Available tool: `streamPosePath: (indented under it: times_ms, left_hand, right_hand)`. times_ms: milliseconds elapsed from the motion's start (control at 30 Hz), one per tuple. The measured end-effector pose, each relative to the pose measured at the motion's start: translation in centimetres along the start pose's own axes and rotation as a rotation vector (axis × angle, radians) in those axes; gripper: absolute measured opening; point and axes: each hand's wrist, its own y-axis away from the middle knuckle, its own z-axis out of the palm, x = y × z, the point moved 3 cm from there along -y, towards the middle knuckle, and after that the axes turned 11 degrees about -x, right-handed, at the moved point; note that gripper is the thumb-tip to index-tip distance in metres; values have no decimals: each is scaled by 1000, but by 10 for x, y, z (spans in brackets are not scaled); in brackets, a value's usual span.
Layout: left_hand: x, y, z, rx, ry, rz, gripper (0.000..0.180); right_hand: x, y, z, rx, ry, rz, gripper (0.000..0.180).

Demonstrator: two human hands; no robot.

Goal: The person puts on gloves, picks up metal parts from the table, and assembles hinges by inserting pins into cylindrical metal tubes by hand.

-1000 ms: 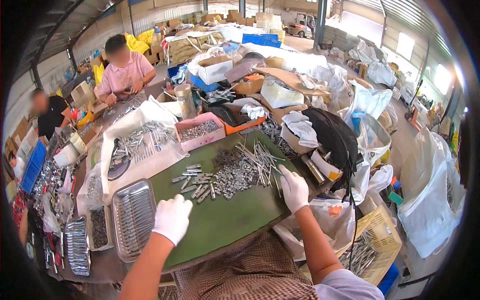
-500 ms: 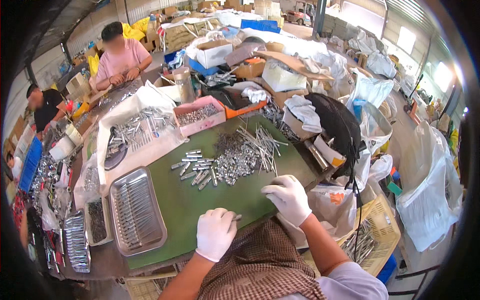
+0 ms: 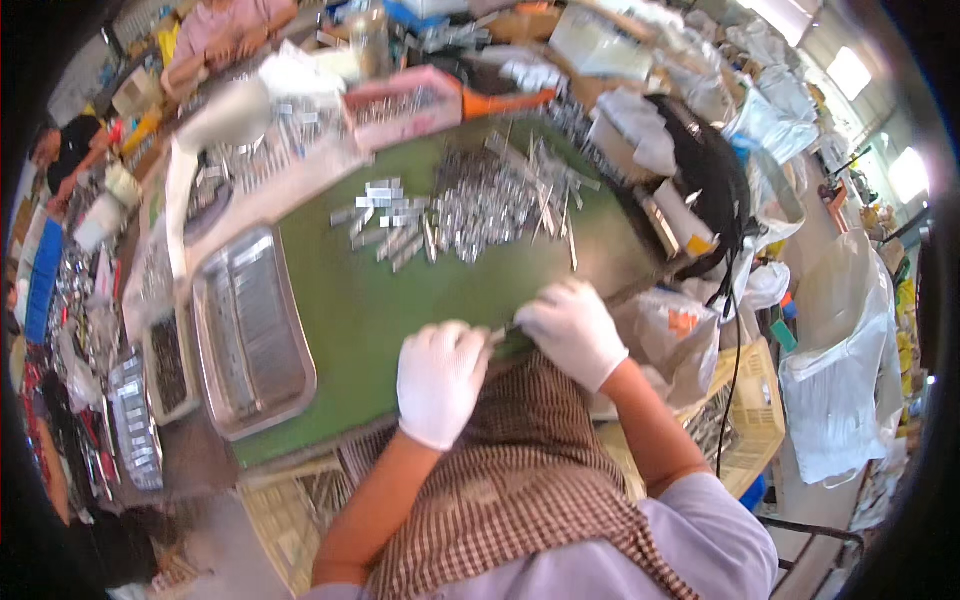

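Both my hands wear white gloves and meet over the near edge of the green work mat (image 3: 370, 330). My left hand (image 3: 440, 382) has its fingers closed on a small metal piece (image 3: 499, 334), which pokes out toward the right. Pinched fingers of my right hand (image 3: 572, 332) meet the piece's other end; whether they hold a separate part is hidden. Beyond the hands lies a pile of small shiny metal parts (image 3: 482, 208). Short metal cylinders (image 3: 385, 215) lie at its left, thin metal rods (image 3: 548, 190) at its right.
At the mat's left is a metal tray (image 3: 305, 375), its contents blurred. A pink bin (image 3: 405, 115) of small parts stands behind the mat. Yellow crates (image 3: 765, 405) sit low at the right. One person (image 3: 225, 40) works across at the far left, another (image 3: 75, 150) nearer.
My view has tilted downward, so the table appears higher. My right hand has come in beside my left, and its fingers now meet the small metal piece that my left hand holds.
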Motion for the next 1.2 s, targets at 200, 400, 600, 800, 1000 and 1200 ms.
streamPosePath:
  times_ms: [200,400,600,800,1000,1200]
  left_hand:
    - [-3,-3,0,13,83,-9,13]
    - [-1,1,0,-6,53,-34,16]
    - [-1,2,2,6,31,-38,18]
    - [-1,0,2,-5,-7,-52,19]
    - [1,-1,3,6,-2,-38,20]
    - [-1,1,4,8,-30,-53,21]
  right_hand:
    - [1,0,3,144,-89,34,10]
    - [1,2,6,138,-90,13,10]
    - [2,-1,3,114,-88,-20,11]
    - [4,-10,3,127,-186,-7,10]
    - [59,-33,-3,260,-110,278,5]
    - [65,-65,1,179,92,345,5]
